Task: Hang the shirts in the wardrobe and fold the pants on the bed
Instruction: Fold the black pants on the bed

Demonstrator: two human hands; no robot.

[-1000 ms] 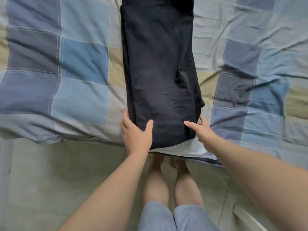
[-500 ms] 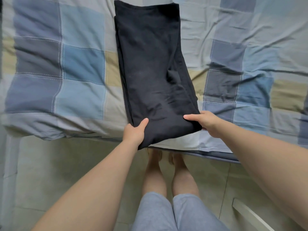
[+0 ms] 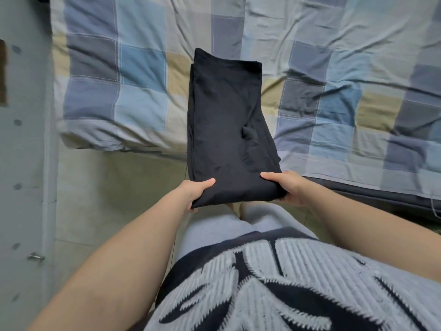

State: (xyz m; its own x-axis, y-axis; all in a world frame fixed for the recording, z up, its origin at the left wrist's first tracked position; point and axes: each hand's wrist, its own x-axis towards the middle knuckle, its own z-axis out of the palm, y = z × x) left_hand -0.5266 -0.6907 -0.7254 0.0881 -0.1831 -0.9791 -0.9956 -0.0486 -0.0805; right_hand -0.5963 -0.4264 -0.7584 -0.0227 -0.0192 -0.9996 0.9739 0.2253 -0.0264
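A pair of black pants (image 3: 226,125), folded into a long narrow strip, stretches from the bed out over the floor toward me. Its far end still lies on the checked blue, grey and beige bedspread (image 3: 133,75). My left hand (image 3: 192,193) grips the near left corner, thumb on top and fingers underneath. My right hand (image 3: 287,187) grips the near right corner the same way. The near end is lifted off the bed's edge.
The bed's front edge (image 3: 358,187) runs across the view, with pale tiled floor (image 3: 107,199) below it. A grey door or wardrobe panel (image 3: 21,163) with a metal handle (image 3: 35,257) stands at the left. My own legs and patterned shirt fill the bottom.
Both hands closed on the near end of the pants and pulled it back off the bed's edge toward me. The far end slid closer along the bedspread.
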